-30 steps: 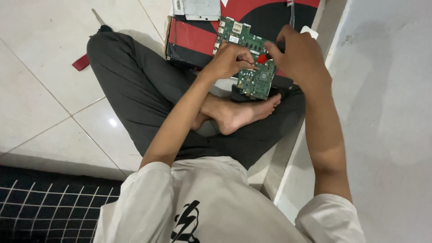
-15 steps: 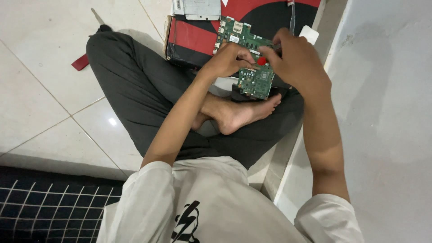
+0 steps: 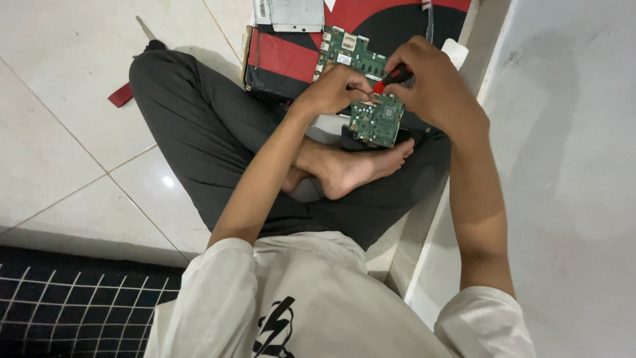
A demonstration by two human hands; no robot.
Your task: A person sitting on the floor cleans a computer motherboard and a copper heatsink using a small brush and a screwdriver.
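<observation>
While the person sits cross-legged on the pale glossy tiled floor [image 3: 73, 99], the largest thing near the hands is the flat red-and-black cardboard box [image 3: 285, 56] lying beyond the knees, with a thin grey metal plate [image 3: 291, 13] resting on its far edge. Propped between that box and the bare foot [image 3: 351, 169] is the green rectangular printed circuit board [image 3: 377, 116], tilted across the lap with its connectors at the upper end.

The left hand [image 3: 331, 89] lies on the board's middle, its fingers curled and the thumb and forefinger pressed together at a small spot there; whether they pinch a screw or only steady the board I cannot tell. The right hand [image 3: 437, 89] is closed around a small screwdriver with a red-and-black handle [image 3: 392, 77], whose tip comes down just beside the left fingertips.

Judging from this, the board is already out of any casing and the work is on one fitting near its centre; nothing shows how many fittings remain. Off to the left, a slim tool with a dark red grip [image 3: 126, 93] lies on the tiles, well apart from both hands.
</observation>
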